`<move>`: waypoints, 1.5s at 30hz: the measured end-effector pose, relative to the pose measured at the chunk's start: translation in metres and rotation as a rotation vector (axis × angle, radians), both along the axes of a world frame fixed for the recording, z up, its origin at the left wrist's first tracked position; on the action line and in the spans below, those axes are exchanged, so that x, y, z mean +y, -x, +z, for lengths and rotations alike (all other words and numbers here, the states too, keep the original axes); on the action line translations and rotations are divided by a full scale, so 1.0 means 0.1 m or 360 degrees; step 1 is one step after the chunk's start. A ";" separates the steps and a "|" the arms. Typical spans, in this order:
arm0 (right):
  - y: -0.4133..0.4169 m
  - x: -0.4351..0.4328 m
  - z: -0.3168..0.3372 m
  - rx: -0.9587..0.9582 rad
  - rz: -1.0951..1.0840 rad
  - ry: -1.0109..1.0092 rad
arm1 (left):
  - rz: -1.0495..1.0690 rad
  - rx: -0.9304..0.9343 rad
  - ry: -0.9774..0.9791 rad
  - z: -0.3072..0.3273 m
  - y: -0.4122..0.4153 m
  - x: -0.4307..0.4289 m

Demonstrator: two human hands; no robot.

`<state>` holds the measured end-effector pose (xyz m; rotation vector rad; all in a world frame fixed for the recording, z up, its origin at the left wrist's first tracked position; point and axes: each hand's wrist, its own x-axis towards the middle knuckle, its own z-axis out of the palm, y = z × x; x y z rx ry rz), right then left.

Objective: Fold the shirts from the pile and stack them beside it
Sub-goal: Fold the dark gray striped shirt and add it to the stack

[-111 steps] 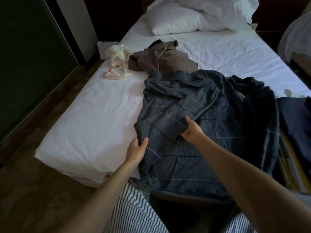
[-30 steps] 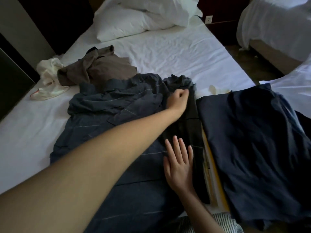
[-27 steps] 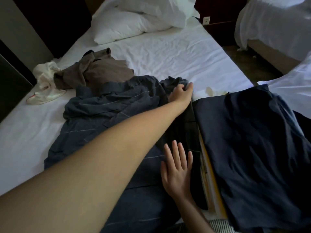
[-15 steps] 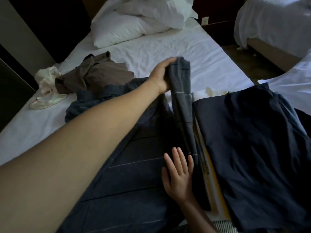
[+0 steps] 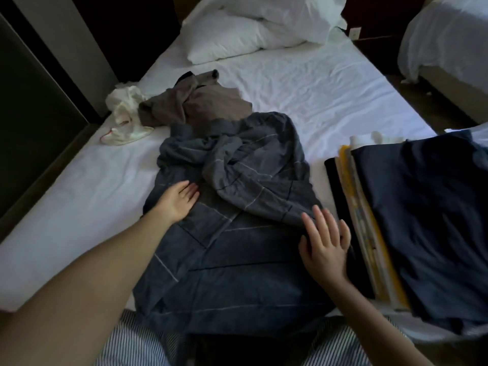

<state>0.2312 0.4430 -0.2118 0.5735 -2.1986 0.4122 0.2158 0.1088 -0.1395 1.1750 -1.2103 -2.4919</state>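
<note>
Shirt (image 5: 237,262) under left hand (image 5: 179,201); right hand (image 5: 325,245)

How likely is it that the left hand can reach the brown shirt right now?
Probably yes. The left hand lies open on the striped shirt, holding nothing, and the brown shirt sits mostly uncovered farther up the bed, with only low rumpled cloth between them.

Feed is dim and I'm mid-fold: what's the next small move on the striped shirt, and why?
Probably sweep the left hand across the crumpled folded-over part of the striped shirt to flatten it, right hand pinning the fold edge. Both hands lie flat on the shirt; that part sits bunched.
</note>
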 end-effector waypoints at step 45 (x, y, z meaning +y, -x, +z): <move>0.10 -0.39 0.53 -0.0861 0.0817 -0.0322 | 0.0355 -0.0189 0.0249 0.08 -0.23 -0.99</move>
